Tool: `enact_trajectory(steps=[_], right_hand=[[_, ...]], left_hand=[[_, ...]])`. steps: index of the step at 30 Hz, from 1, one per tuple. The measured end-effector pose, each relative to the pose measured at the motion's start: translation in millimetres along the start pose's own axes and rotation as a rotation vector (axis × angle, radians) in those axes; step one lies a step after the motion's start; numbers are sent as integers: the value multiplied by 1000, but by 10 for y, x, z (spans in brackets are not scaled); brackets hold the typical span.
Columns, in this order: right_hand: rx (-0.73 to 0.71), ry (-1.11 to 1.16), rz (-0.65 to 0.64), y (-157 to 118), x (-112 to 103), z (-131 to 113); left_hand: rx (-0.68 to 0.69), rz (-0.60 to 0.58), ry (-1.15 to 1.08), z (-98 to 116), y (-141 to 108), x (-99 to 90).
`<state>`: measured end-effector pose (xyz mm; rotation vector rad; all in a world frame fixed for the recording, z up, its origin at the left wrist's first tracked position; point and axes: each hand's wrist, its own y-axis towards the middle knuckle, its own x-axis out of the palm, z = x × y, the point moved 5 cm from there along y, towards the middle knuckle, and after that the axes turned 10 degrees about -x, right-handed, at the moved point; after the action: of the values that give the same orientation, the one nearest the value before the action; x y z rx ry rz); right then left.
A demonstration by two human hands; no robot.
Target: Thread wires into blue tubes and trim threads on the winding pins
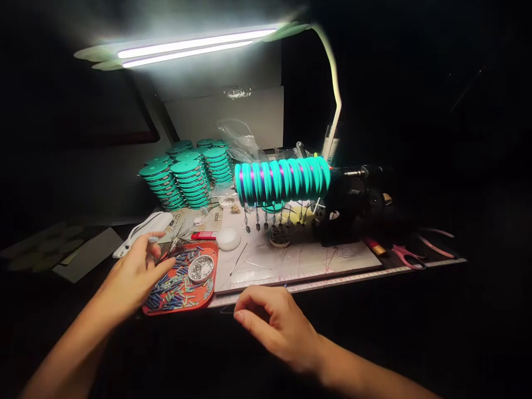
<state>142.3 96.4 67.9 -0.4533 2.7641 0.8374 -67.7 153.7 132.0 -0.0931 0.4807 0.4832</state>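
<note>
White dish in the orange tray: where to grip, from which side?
I'd pinch opposite points on the rim of the white dish from above: it's round, open-topped and upright, and loose pieces in the orange tray crowd its left. Probably keep it level; it holds silvery bits.

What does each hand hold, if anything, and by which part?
Cannot be told: no hold shows clearly in the left hand, at the orange round-cornered tray, or right hand.
</note>
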Motion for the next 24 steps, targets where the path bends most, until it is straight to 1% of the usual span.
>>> enact_trajectory(steps=[1, 3, 4, 5, 6, 8, 11, 14, 18, 21, 24], right_hand=[[-45, -25, 22, -45, 2, -14], [-143, -79, 67, -133, 12, -45], [-188, -112, 88, -175, 18, -58], [-226, -151, 103, -214, 25, -69], [-255, -193, 113, -248, 33, -77], [-293, -273, 112, -300, 50, -85], [-332, -366, 90, -340, 71, -91], [-363, -424, 69, -356, 97, -87], [-383, -436, 55, -379, 137, -66], [-400, -449, 55, -394, 158, -58], [-426, -457, 66, -397, 167, -57]], left_hand=[[-44, -107, -35, -69, -148, 74], [-142, -280, -135, -257, -493, 239], [-304, -405, -290, -402, -682, 356], [-427, -485, -380, -528, -862, 459], [-491, -517, -430, -626, -1011, 534], [-588, -527, -507, -775, -1221, 642], [-650, -506, -559, -876, -1358, 716], [-675, -501, -586, -903, -1407, 752], [-637, -491, -564, -953, -1433, 790], [-616, -534, -538, -1002, -1444, 822], [-640, -577, -565, -1020, -1451, 830]])
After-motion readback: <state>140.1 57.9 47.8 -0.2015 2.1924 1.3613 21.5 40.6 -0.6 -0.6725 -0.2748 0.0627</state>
